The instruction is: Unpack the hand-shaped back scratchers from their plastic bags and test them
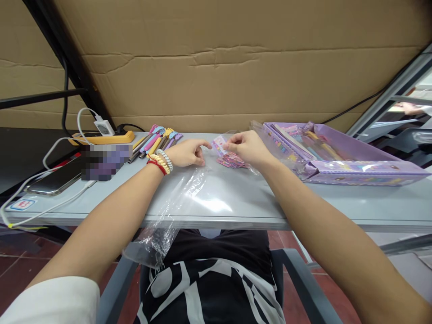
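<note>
At the left of the frame, 1 dark phone (57, 180) lies on the table (253, 202); pens (155, 141) lie upper left of centre; the left hand (187, 153) is released, fingers parted; near centre, the right hand (249, 146) pinches 1 small card (219, 144) beside pink pieces (231, 160); at right sits 1 open purple box (357, 173).

One left hand (189, 153) and one right hand (245, 147) are being counted, with one lifted card (220, 145). One purple box (357, 173), one phone (60, 176), one power strip (129, 137) and one charger (104, 127) are being recorded. Three bracelets (162, 163) are being listed. More than five pens (154, 144) and several piled cards (231, 160) are being noted, exact totals being obscured by overlap.
</note>
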`<state>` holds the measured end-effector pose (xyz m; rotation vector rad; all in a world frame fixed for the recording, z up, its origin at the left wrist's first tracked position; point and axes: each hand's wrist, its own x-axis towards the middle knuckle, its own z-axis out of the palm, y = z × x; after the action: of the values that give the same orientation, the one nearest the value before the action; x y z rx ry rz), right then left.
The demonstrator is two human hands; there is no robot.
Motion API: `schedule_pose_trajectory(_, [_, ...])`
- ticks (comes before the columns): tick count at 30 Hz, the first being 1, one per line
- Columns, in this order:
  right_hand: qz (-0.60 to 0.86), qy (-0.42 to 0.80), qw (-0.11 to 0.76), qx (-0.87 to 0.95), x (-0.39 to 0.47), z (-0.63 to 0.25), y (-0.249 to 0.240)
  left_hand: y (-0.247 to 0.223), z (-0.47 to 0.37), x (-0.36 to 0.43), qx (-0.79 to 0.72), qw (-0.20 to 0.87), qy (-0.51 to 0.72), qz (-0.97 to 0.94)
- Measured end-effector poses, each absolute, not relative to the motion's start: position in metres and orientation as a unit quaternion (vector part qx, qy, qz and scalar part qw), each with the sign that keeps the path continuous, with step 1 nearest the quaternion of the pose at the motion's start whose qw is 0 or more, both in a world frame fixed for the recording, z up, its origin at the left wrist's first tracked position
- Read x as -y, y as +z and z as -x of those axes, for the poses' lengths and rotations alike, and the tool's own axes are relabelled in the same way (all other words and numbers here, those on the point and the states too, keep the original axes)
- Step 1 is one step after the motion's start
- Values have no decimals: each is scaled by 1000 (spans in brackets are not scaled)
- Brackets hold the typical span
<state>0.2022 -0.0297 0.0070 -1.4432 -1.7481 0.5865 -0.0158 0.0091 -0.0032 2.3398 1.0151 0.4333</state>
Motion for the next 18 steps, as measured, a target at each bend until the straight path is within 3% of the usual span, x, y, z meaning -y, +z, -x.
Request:
schedule_pose_trajectory(3, [607, 143, 415, 662, 27, -209, 8, -4, 20, -12, -407, 256, 149, -864])
schedule_pose_trajectory(13, [676, -41, 271, 684, 17, -217, -7, -4, 18, -11, -398, 266, 168, -862])
schedule_pose_trajectory(18, [583, 53, 307, 750, 30, -205, 3, -1, 16, -5, -376, 284, 183, -863])
